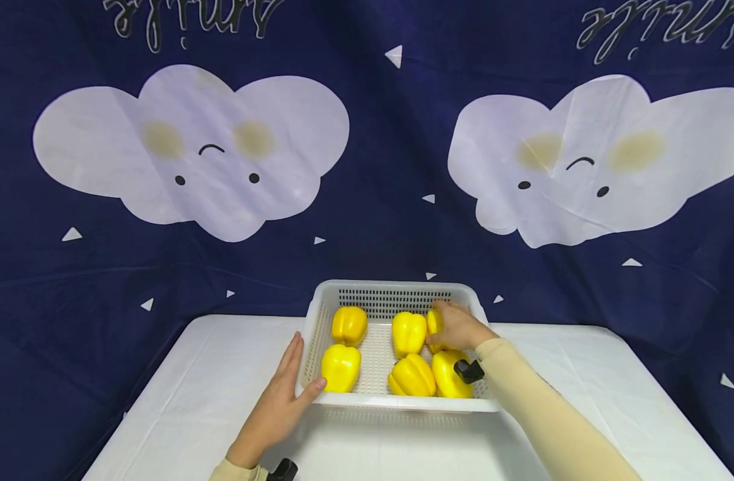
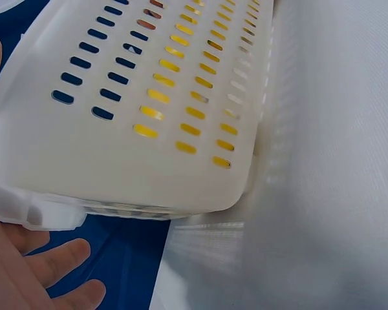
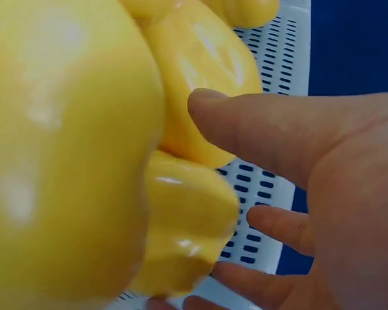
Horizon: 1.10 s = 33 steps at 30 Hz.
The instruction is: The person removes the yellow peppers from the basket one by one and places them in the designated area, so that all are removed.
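Note:
A white plastic basket [image 1: 379, 403] holds several yellow bell peppers. My left hand [image 1: 283, 394] is at the basket's left end, thumb over the near rim and fingers extended along the outer side. In the left wrist view, fingers [image 2: 61, 261] lie spread below the basket's rim. My right hand [image 1: 460, 324] reaches inside at the back right, with thumb and fingers about a yellow bell pepper [image 3: 187, 226]. Close to my thumb is another bell pepper [image 1: 409, 334]. A large bell pepper [image 3: 64, 148] fills the near side of the right wrist view.
Two bell peppers, one at the back [image 1: 349, 325] and one in front [image 1: 341, 369], sit at the basket's left. Two more, one [image 1: 412, 376] beside the other [image 1: 450, 375], lie at the front right. Beneath is a white-covered table [image 1: 222, 361]; a dark blue curtain [image 1: 391, 147] hangs behind.

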Available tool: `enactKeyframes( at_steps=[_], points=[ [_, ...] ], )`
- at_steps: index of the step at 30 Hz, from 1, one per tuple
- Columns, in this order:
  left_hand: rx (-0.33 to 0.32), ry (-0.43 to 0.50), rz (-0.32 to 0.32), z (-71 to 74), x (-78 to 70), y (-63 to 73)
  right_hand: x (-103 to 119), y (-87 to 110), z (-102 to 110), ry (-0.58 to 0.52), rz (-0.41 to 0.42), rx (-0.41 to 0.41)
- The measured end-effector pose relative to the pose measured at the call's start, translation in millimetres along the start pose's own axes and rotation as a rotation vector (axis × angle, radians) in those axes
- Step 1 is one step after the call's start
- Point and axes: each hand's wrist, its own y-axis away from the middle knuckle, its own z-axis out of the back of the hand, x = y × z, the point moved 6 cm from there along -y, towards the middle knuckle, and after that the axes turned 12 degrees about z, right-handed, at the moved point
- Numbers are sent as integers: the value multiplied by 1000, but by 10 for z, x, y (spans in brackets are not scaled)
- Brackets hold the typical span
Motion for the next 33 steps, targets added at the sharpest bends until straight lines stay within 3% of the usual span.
enactKeyframes(
  at_steps=[22,33],
  points=[
    [-32,-1,-19,-40,1,5,-93,13,-87,-26,-34,3],
    [-26,-30,75,-56,23,14,-149,-52,-158,-32,-34,-6]
  ],
)
